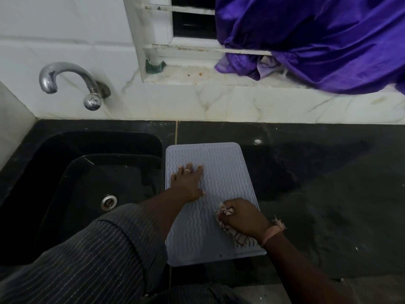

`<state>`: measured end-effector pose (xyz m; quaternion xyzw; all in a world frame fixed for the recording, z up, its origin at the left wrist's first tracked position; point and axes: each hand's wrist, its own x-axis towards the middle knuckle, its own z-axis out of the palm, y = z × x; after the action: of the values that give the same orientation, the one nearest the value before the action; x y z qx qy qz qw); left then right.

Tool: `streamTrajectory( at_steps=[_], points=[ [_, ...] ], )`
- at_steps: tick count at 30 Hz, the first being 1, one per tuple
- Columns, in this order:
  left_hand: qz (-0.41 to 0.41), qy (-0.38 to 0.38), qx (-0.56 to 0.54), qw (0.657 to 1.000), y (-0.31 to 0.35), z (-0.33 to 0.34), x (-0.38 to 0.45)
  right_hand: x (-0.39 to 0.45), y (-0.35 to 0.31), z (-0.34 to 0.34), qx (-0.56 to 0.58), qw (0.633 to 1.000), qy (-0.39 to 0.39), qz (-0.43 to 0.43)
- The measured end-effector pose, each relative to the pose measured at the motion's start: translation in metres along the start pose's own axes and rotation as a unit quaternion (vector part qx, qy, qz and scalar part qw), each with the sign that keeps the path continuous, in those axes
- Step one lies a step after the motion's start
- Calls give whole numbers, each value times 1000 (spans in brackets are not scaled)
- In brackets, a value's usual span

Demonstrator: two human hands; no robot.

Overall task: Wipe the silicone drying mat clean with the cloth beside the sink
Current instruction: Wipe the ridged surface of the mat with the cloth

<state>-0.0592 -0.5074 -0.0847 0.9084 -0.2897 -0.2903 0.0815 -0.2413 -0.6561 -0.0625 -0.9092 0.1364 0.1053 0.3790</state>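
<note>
Grey silicone, ribbed in wavy lines, makes up the drying mat [221, 172], which lies flat on the dark counter [317, 194] just right of the black sink [72, 172]. On its near right part the right hand [243, 217] is curled tight around a bunched pale cloth [223, 212], pressing it onto the mat; a pink band [271, 234] circles that wrist. Further up, the left hand [187, 183] lies flat on the mat with fingers straight and spread, a ring [187, 170] on one finger, its striped sleeve [98, 255] crossing the sink's edge. Beyond, a chrome tap [72, 83] juts from the marble-tiled wall [241, 104], and purple fabric [317, 38] spills over the window sill [186, 76].
</note>
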Motion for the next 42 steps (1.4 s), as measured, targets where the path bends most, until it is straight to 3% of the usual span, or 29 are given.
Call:
streamTrajectory(
  at_steps=[5, 14, 24, 34, 42],
  points=[
    [-24, -14, 45, 999, 12, -14, 2, 34, -2, 2, -35, 996, 80, 14],
    [-26, -29, 80, 996, 21, -34, -4, 67, -18, 16, -205, 974, 98, 7],
    [-22, -7, 80, 997, 22, -32, 2, 116, -23, -2, -218, 969, 117, -10],
    [-45, -34, 110, 992, 23, -39, 25, 193, -28, -23, -225, 965, 134, -24],
    [-51, -39, 100, 993, 22, -43, 27, 224, -33, -31, -246, 963, 109, -8]
  ],
)
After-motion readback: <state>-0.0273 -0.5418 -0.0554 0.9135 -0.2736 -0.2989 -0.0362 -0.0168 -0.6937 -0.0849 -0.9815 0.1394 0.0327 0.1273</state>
